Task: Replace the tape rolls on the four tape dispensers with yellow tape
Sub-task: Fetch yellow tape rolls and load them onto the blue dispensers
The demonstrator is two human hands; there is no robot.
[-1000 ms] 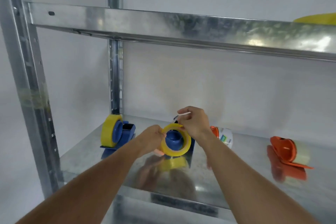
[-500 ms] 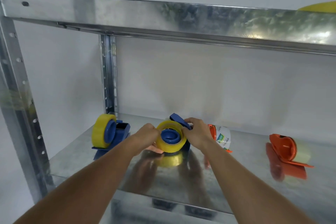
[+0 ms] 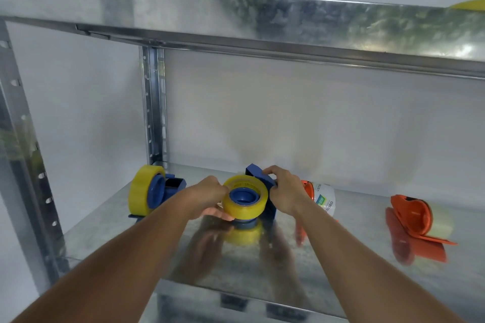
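Note:
A yellow tape roll (image 3: 245,208) sits on the blue hub of a blue dispenser (image 3: 262,181) at the middle of the metal shelf (image 3: 341,265). My left hand (image 3: 207,199) grips the roll's left side. My right hand (image 3: 284,191) holds the dispenser's blue frame from the right. To the left stands another blue dispenser (image 3: 168,189) carrying a yellow roll (image 3: 143,195). Behind my right hand lies an orange dispenser with a white labelled roll (image 3: 324,198). Far right lies an orange dispenser (image 3: 409,215) with a clear roll (image 3: 439,223).
An upper metal shelf beam (image 3: 262,21) runs across overhead, with a yellow object (image 3: 469,5) on it at the far right. Steel uprights stand at the left (image 3: 23,165) and back left (image 3: 154,107). A white wall closes the back.
The roll and dispenser, held above the shelf a second ago, have come down onto the shelf. My right hand moved from the tape end to the blue frame.

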